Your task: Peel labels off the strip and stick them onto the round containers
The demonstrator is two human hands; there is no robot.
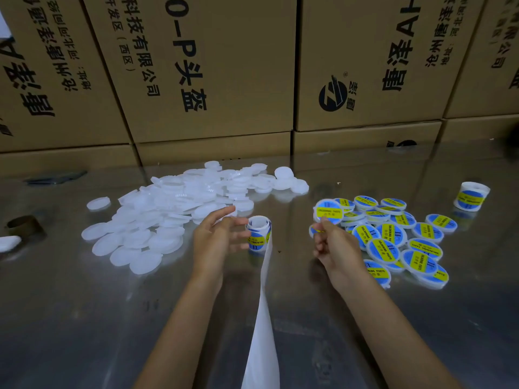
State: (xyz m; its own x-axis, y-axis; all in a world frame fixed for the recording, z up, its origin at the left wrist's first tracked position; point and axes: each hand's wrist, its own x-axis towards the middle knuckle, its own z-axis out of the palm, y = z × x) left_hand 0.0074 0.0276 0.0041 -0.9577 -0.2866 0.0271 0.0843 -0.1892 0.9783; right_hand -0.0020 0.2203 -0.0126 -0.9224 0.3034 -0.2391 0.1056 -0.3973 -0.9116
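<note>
Long white backing strip [262, 318] runs off bottom edge of frame. Small white object [8, 243] at left edge cut off. Fingers of right hand [337, 252] hide lower part of blurred blue-and-yellow labelled round container [328, 211]. Print on brown cardboard boxes [213, 66] cut by top edge.

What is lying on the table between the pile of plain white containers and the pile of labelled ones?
In the head view, the left hand and the label roll are between the white pile and the labelled pile, with the white backing strip trailing toward the camera.
</note>
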